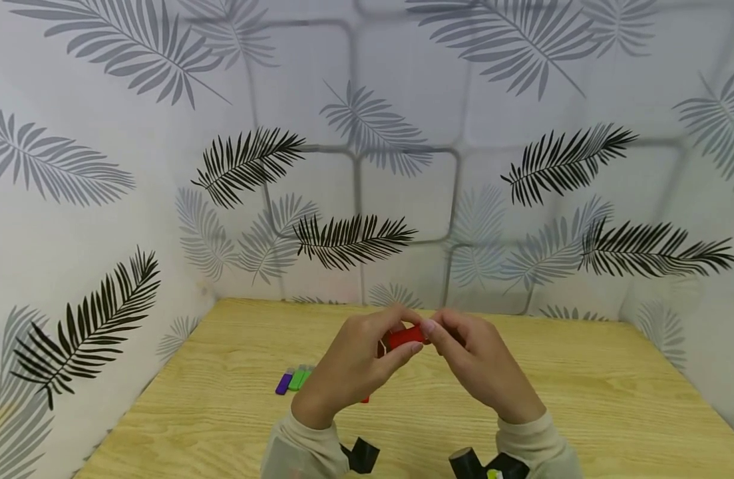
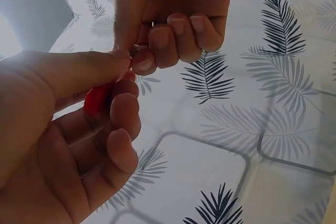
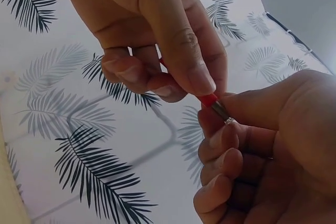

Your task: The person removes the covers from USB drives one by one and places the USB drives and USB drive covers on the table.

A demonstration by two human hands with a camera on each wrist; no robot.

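While the left hand pinches a red stick raised over the worktop, the right hand pinching its metal end, a purple stick beside green sticks lying toward the worktop's left edge.

A metal-tipped red stick is held aloft.

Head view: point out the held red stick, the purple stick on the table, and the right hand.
Held red stick (image 1: 406, 337): head view, middle of its visible red body.
Purple stick (image 1: 284, 384): head view, middle of its purple body.
Right hand (image 1: 482, 362): head view, back of the hand.
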